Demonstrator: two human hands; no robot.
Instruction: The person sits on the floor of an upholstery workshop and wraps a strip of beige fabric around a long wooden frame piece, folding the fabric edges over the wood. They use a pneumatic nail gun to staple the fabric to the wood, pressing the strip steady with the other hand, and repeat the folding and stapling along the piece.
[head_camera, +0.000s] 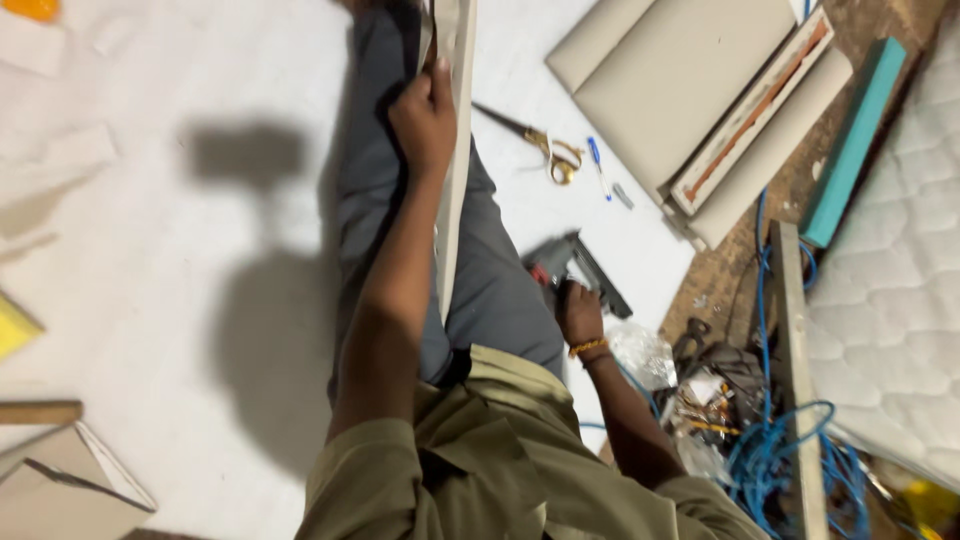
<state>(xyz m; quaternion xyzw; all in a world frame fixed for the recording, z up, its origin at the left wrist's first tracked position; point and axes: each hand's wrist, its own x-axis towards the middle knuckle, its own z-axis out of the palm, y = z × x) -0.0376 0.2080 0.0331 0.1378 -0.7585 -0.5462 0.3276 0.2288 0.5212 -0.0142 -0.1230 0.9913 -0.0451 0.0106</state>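
The biggest thing in view is the white sheet-covered floor (200, 300), which is being sat on, with grey-trousered legs (490, 280) stretched out across it. Off to the right edge a quilted white mattress (900, 270) is laid, with a teal foam block (852, 145) leaning along its border. Near the top, beige upholstered panels (670, 90) are stacked flat, probably kept there so they stay within reach but out of the working spot.

A long pale strip of board (455, 150) is run along the leg, and it's held upright on edge by the left hand (425, 120), whose fingers are wrapped round it with the thumb pressed against the face (looks like the thigh is being used as a rest to keep it steady). The right hand (578, 312) is closed around the grip of a dark staple gun (578, 268), which is parked on the floor just beside the knee, nose pointed away.

A blue hose (775, 450) is coiled in a tangle at the lower right, among a mess of bags and bits. Smaller stuff is scattered above the gun: gold-handled scissors (545, 150) and a blue pen (597, 165), well apart from both hands.
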